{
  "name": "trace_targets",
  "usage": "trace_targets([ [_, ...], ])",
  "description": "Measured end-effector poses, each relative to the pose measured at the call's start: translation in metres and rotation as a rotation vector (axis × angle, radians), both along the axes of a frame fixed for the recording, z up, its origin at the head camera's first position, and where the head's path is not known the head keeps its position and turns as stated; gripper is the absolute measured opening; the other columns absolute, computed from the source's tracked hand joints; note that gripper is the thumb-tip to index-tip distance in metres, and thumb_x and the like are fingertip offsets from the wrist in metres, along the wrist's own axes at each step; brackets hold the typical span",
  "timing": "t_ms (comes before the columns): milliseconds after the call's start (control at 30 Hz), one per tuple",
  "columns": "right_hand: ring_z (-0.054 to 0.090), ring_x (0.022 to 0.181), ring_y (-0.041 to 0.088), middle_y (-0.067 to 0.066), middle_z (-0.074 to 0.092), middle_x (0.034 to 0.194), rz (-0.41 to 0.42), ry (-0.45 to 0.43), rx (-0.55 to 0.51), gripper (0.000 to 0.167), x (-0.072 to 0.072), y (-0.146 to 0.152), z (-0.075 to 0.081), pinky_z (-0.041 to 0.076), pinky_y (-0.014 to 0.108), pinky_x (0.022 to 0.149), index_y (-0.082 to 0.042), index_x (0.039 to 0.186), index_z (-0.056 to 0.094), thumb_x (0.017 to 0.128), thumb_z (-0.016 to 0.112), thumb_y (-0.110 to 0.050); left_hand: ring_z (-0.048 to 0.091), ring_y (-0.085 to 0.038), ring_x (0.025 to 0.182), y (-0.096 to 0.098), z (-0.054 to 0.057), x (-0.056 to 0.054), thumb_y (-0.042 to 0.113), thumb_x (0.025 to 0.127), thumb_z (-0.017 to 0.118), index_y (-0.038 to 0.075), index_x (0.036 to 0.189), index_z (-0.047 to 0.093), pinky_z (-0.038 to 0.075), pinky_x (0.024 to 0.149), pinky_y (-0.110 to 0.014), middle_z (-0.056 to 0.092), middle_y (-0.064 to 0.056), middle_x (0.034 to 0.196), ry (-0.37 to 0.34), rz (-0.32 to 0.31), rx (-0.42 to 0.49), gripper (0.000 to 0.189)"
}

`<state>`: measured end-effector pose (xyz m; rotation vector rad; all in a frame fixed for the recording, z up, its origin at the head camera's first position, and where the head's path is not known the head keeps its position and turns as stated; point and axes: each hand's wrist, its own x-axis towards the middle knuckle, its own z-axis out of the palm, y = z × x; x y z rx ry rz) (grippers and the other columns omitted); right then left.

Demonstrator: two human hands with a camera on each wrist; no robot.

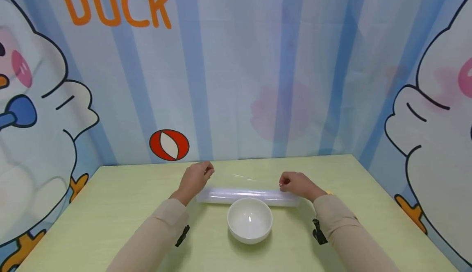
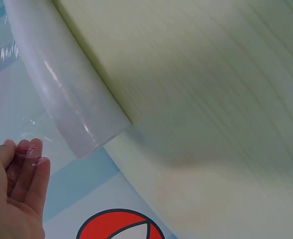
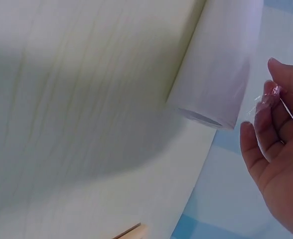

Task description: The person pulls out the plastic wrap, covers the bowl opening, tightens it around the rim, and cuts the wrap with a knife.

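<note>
A roll of cling film lies crosswise on the table, behind a white bowl. From its far side a thin clear sheet stretches between the two hands. My left hand holds the sheet's left part with curled fingers, beyond the left end of the roll. In the right wrist view, film is bunched at the curled fingers of my right hand, near the right end of the roll. The sheet's outline is hard to make out. Neither hand touches the bowl, whose visible inside holds nothing.
The pale yellow table ends at a striped blue backdrop with cartoon ducks. A small light-wood piece shows at the bottom of the right wrist view; its kind is unclear. Dark straps hang at the sleeves.
</note>
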<state>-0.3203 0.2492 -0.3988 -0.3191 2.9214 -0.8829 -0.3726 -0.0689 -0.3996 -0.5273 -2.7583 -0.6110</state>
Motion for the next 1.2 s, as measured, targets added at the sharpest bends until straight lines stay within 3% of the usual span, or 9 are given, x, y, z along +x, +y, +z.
trace_targets([
  [433,0.051,0.073,0.018,0.012,0.059,0.087,0.02,-0.006,-0.112,0.01,0.003,0.006,0.01,0.042,0.029,0.064,-0.008,0.09,0.056,0.092,0.054,-0.018,0.051,-0.012,0.065,-0.004,0.002,0.003,0.019,0.091,0.058,0.011,0.093,0.063,0.049,0.065,-0.025,0.061,0.002,0.076,-0.044,-0.004,0.027,0.009],
  [733,0.051,0.074,0.015,0.003,0.061,0.083,-0.001,0.113,0.0,0.008,0.0,0.004,0.011,0.043,0.03,0.067,-0.009,0.086,0.06,0.089,0.057,-0.015,0.053,-0.009,0.065,-0.006,0.002,0.004,0.019,0.09,0.059,0.012,0.092,0.062,0.049,0.063,-0.024,0.062,0.002,0.077,-0.054,-0.025,0.034,0.008],
  [1200,0.051,0.072,0.014,0.003,0.06,0.082,0.018,0.131,0.045,0.007,-0.001,0.003,0.016,0.043,0.031,0.066,-0.008,0.087,0.06,0.09,0.057,-0.014,0.06,-0.01,0.068,-0.011,0.007,0.008,0.018,0.091,0.057,0.011,0.094,0.062,0.052,0.065,-0.026,0.066,-0.005,0.087,-0.11,-0.048,0.066,0.009],
])
